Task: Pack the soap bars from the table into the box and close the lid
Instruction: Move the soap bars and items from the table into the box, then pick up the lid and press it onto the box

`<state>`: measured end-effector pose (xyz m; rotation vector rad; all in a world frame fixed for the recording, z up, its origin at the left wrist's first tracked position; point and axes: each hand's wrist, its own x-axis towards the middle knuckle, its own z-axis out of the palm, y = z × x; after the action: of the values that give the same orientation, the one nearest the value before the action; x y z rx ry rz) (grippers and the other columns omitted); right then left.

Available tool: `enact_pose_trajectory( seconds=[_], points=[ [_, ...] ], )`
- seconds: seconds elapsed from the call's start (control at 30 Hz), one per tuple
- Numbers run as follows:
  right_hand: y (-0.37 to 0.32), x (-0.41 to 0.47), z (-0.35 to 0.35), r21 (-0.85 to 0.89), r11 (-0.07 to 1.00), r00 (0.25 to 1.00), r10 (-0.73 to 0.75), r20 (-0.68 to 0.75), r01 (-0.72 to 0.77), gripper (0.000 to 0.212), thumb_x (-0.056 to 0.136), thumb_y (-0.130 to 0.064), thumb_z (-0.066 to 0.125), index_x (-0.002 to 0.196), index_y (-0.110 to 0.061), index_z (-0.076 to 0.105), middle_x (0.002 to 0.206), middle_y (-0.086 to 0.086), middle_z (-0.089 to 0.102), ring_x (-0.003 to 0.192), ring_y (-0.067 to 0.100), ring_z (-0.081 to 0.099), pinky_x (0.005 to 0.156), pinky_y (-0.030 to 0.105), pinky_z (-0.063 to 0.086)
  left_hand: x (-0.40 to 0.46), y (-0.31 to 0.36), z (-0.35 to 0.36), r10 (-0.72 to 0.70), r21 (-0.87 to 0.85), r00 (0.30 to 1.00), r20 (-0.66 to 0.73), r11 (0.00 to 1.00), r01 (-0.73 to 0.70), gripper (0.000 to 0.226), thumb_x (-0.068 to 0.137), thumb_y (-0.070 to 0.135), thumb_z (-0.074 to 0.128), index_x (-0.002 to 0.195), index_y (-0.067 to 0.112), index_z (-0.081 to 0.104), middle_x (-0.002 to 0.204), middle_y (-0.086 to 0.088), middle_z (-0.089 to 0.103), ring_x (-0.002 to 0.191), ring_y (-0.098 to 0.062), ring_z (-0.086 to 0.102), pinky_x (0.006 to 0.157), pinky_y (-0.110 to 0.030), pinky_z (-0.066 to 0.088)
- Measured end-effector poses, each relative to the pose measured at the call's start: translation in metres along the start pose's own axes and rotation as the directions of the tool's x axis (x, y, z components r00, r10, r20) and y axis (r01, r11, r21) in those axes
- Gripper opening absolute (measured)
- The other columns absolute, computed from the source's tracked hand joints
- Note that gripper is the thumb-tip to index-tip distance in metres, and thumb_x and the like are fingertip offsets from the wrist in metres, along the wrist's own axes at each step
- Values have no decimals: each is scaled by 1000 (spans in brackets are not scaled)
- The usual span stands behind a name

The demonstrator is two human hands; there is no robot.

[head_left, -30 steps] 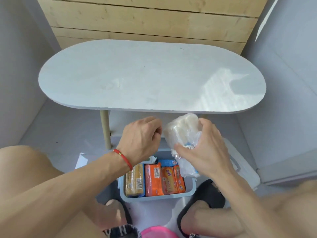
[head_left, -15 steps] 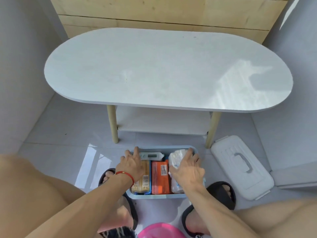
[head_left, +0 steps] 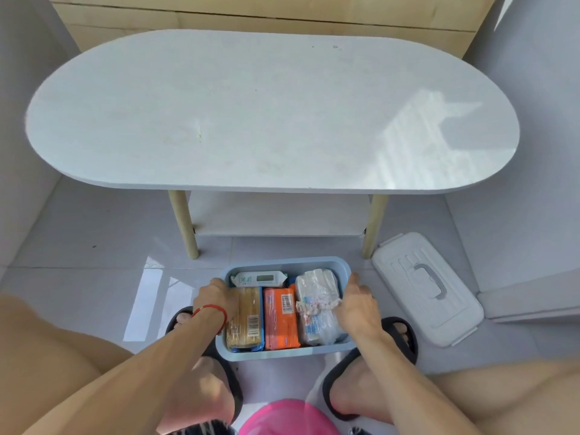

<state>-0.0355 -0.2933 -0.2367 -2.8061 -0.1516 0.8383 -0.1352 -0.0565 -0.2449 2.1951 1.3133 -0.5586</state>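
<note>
The clear-wrapped soap pack (head_left: pixel 317 304), which the right hand (head_left: pixel 356 304) was carrying a second ago, is now lying inside the box (head_left: pixel 284 353) beside the orange bar (head_left: pixel 280 318). The right hand is releasing it, fingers relaxed and holding nothing. The left hand (head_left: pixel 216 296) is curling over the box's left rim. The table (head_left: pixel 270 114) is showing no soap, so probably only the lid (head_left: pixel 423 288), lying on the floor to the right, is remaining.

Tiled floor carrying a bench, a box and a lid

The grey tiled floor (head_left: pixel 94 265) fills the lower half of the frame; the white oval bench (head_left: pixel 270 111) stands on it on pale wooden legs, with a lower shelf (head_left: pixel 279 221) beneath its top. At lower centre the blue box (head_left: pixel 282 354) sits on the tiles, and the white lid (head_left: pixel 426 290) lies flat at centre right, just beside the bench's right leg.
</note>
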Motion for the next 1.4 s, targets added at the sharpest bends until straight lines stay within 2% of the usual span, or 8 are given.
enact_pose_trajectory(
  seconds=[0.2, 0.37, 0.43, 0.5, 0.63, 1.03, 1.27, 1.4],
  points=[
    [26, 24, -25, 199, 979, 999, -44, 0, 43, 44, 93, -12, 60, 137, -13, 53, 121, 15, 66, 107, 33, 64, 85, 34, 52, 2, 24, -7, -15, -52, 999, 48, 998, 17, 26, 98, 28, 49, 115, 9, 53, 105, -16, 65, 95, -35, 64, 84, -43, 56],
    [89, 70, -56, 492, 846, 960, 271, -67, -205, 16, 96, -20, 52, 96, -13, 67, 96, 5, 63, 97, 32, 61, 83, 35, 49, -15, 66, -12, 112, 43, 993, -35, 993, -110, 39, 92, 25, 56, 125, 6, 46, 116, -20, 54, 107, -39, 56, 91, -49, 53],
    [125, 84, -56, 494, 792, 906, 423, -17, -360, 17, 94, -13, 50, 80, -7, 59, 89, 10, 62, 92, 32, 59, 77, 36, 46, -38, 96, -3, 447, 222, 879, -166, 886, -408, 57, 82, 19, 60, 135, 8, 41, 133, -22, 43, 123, -42, 43, 100, -52, 45],
    [154, 90, -48, 464, 718, 822, 568, 38, -518, 20, 94, -14, 53, 109, -2, 61, 117, 19, 62, 108, 36, 58, 86, 38, 47, -65, 130, 13, 765, 263, 634, -112, 638, -723, 65, 74, 17, 57, 138, 13, 45, 139, -17, 44, 127, -37, 42, 107, -48, 41],
    [191, 98, -31, 514, 543, 678, 727, 108, -664, 61, 94, -22, 59, 147, -3, 34, 147, 26, 36, 133, 41, 38, 105, 46, 38, -89, 215, 79, 873, 61, 438, 214, 436, -898, 59, 77, 11, 50, 135, 12, 54, 144, -11, 47, 132, -31, 41, 116, -37, 33],
    [225, 140, 8, 768, -6, 405, 847, 345, -640, 73, 94, -29, 61, 149, 0, 23, 149, 24, 35, 134, 40, 40, 111, 45, 36, 8, 365, 204, 464, 240, 719, 517, 728, -642, 92, 88, 22, 58, 157, 14, -2, 165, -14, -8, 152, -32, 11, 123, -43, 21],
    [228, 139, 7, 771, -84, 314, 881, 354, -632, 82, 88, -49, 60, 149, -7, 26, 144, 20, 36, 127, 38, 38, 95, 46, 39, -14, 376, 208, 479, 224, 815, 326, 799, -559, 67, 73, 30, 63, 134, 11, 40, 137, -8, 37, 125, -35, 38, 101, -47, 44],
    [234, 123, 3, 776, -156, 259, 887, 381, -611, 74, 87, -52, 49, 145, -7, 34, 139, 20, 38, 122, 39, 39, 89, 49, 37, -46, 383, 190, 713, 297, 671, 202, 609, -736, 35, 83, 18, 55, 115, 3, 53, 132, -14, 41, 112, -38, 43, 102, -41, 39]
  ],
)
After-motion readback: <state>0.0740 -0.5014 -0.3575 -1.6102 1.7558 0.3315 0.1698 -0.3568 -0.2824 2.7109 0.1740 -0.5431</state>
